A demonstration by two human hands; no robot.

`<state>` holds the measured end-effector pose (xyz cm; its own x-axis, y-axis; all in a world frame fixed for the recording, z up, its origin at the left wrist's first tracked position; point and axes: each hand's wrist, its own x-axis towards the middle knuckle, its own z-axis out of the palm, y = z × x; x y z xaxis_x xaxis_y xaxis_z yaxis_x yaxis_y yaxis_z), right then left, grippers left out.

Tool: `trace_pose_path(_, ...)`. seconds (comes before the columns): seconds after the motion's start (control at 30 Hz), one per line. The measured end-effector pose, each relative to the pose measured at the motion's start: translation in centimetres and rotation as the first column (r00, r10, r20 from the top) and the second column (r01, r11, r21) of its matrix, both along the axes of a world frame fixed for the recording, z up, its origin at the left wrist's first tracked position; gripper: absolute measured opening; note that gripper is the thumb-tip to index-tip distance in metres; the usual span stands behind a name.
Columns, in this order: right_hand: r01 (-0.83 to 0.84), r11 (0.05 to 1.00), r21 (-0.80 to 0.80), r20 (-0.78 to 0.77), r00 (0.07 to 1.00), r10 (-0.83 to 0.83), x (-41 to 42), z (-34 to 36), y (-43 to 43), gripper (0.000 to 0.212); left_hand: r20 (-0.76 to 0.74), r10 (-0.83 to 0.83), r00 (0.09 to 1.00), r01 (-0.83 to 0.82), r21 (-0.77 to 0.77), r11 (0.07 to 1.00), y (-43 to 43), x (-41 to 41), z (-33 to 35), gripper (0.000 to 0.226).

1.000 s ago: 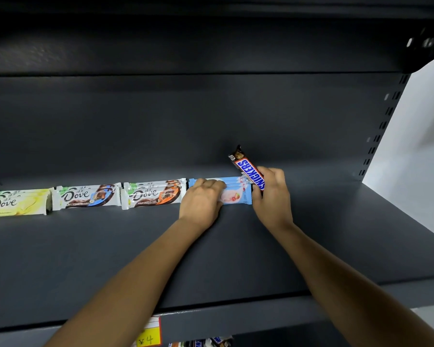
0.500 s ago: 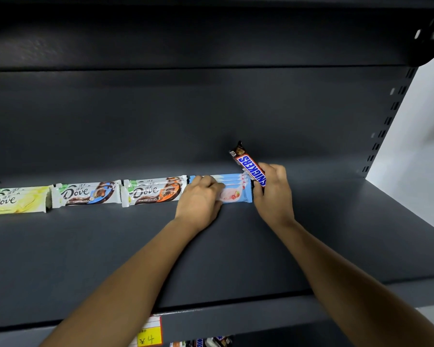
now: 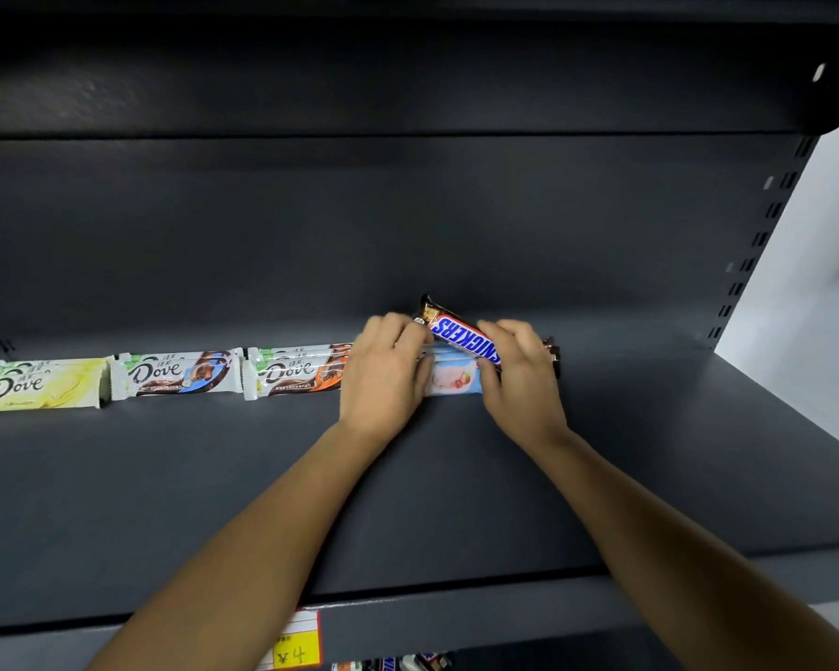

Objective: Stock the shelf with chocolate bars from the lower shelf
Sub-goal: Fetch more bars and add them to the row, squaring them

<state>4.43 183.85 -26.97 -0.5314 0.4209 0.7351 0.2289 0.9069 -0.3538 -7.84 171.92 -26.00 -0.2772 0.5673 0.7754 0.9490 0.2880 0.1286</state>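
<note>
Your right hand [image 3: 521, 380] curls its fingers, pressed together, round a Snickers bar [image 3: 462, 339] tilted with its gold end toward 10 o'clock, above the back of the shelf [image 3: 456, 501]. Your left hand [image 3: 383, 377], at 9 o'clock from the right one, lies with bent fingers on the pale blue bars [image 3: 452, 380]. Its fingertips reach the Snickers end, though you cannot tell whether they grip. Three stacks of Dove bars [image 3: 175, 376] line up toward 9 o'clock. A yellow price tag [image 3: 295, 644] sits at 6 o'clock.

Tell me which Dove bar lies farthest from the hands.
The yellow Dove bar, at the row's left end; the blue Dove bar and the orange Dove bar lie nearer.
</note>
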Motion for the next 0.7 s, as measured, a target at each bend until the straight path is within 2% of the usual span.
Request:
trace_pose_path(0.07, -0.038, 0.999, -0.015, -0.03, 0.999, 0.037, 0.0, 0.1, -0.3, 0.041, 0.089, -0.022, 0.996, 0.018, 0.046, 0.999, -0.1, 0.3, 0.2, 0.019)
trace_pose_path(0.13, -0.075, 0.996, -0.048, -0.074, 0.995, 0.071, -0.1, 0.2, -0.8, 0.041, 0.287, -0.083, 0.954, 0.056, 0.102, 0.993, -0.1, 0.9, 0.3, 0.017)
trace_pose_path(0.27, -0.194, 0.974, -0.114, -0.141, 0.974, 0.178, -0.3, 0.5, -1.9, 0.046, 0.6, -0.278, 0.75, 0.147, 0.258, 0.955, 0.0, 2.2, 0.9, 0.021)
trace_pose_path(0.4, -0.283, 0.948, -0.145, -0.167, 0.951, 0.258, -0.4, 0.4, -2.3, 0.048, 0.712, -0.388, 0.586, 0.187, 0.347, 0.919, 0.0, 2.4, 1.4, 0.023)
trace_pose_path(0.43, -0.282, 0.951, -0.129, -0.159, 0.952, 0.261, -0.3, 0.3, -2.4, 0.045, 0.75, -0.423, 0.508, 0.192, 0.381, 0.905, 0.0, 2.4, 1.6, 0.023)
trace_pose_path(0.53, -0.269, 0.959, -0.088, -0.15, 0.955, 0.254, -0.2, 0.4, -2.4, 0.04, 0.846, -0.519, 0.117, 0.153, 0.501, 0.852, -0.3, 2.9, 2.5, 0.021)
trace_pose_path(0.57, -0.27, 0.96, -0.076, -0.148, 0.955, 0.257, -0.2, 0.5, -2.4, 0.04, 0.852, -0.522, 0.035, 0.132, 0.513, 0.848, -0.4, 2.9, 2.8, 0.021)
trace_pose_path(0.63, -0.284, 0.958, -0.032, -0.128, 0.952, 0.278, -0.3, 0.6, -2.6, 0.04, 0.855, -0.517, -0.05, 0.1, 0.519, 0.849, -0.6, 2.7, 3.3, 0.021)
trace_pose_path(0.7, -0.291, 0.956, 0.032, -0.106, 0.95, 0.292, -0.4, 0.7, -3.0, 0.038, 0.856, -0.51, -0.081, 0.112, 0.516, 0.849, -1.0, 2.3, 3.6, 0.019)
